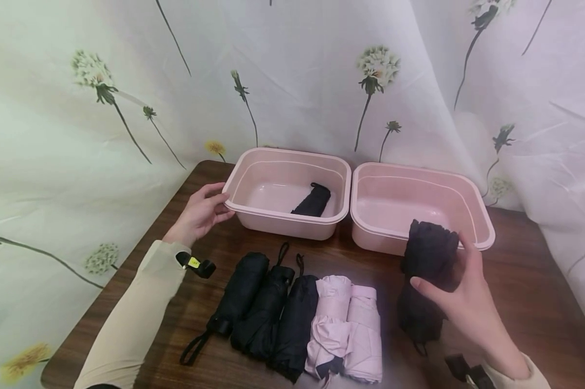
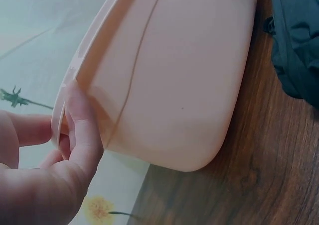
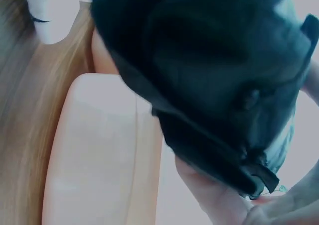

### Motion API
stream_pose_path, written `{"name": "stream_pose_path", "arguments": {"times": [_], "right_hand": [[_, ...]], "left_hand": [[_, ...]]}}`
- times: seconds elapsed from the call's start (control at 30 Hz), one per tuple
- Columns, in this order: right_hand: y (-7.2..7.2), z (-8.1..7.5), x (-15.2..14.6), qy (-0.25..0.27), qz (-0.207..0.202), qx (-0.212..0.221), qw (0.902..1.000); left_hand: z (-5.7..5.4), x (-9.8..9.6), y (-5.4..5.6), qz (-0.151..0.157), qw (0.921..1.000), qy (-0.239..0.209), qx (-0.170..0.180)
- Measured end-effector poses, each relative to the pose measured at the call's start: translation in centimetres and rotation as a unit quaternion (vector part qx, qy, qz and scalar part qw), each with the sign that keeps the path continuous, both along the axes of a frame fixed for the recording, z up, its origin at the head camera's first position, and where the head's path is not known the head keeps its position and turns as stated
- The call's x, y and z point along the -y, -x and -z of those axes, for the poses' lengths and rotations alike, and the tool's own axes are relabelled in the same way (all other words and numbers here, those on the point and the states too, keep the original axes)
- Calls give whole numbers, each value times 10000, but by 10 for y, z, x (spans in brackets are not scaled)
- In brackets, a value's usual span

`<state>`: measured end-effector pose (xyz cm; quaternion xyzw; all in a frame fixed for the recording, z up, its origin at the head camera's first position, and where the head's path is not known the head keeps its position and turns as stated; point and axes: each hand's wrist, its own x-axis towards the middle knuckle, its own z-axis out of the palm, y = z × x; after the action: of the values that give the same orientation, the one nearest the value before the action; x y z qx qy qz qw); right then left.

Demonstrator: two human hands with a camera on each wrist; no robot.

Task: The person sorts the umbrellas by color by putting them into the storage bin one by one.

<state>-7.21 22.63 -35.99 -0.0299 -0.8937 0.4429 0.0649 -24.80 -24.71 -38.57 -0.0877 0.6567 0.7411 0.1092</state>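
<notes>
My right hand (image 1: 474, 308) grips a folded black umbrella (image 1: 429, 254) upright in front of the right pink basin (image 1: 377, 240). In the right wrist view this umbrella (image 3: 199, 60) fills much of the picture, covering part of the hand. At the left basin (image 1: 287, 227), my left hand (image 1: 195, 216) pinches the rim at the left end, fingers on both sides of it in the left wrist view. A black umbrella (image 1: 314, 201) lies inside that basin. Before the basins, three folded black umbrellas (image 1: 265, 313) and two pale pink umbrellas (image 1: 328, 313) lie side by side.
Both basins stand next to each other towards the back of the brown wooden table (image 1: 520, 270). Behind them hangs a white cloth (image 1: 302, 70) printed with dandelions. A wrist loop (image 1: 195, 346) of one black umbrella sticks out at the front left.
</notes>
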Motion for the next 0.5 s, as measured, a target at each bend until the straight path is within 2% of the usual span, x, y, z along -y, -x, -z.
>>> {"name": "stream_pose_path", "arguments": {"times": [0.17,0.3,0.37,0.5], "right_hand": [[5,-6,3,341,196,-460,9982],[12,-13,5,744,182,-854,9934],[15,-16,7,1141,177,-964,9886],[20,-20,8,2241,73,-918,9702]], "left_hand": [[0,0,0,3,10000,52,-66],[0,0,0,-79,9999,60,-56],[0,0,-1,-97,9999,55,-57],[0,-1,-1,-121,9999,53,-38]]}}
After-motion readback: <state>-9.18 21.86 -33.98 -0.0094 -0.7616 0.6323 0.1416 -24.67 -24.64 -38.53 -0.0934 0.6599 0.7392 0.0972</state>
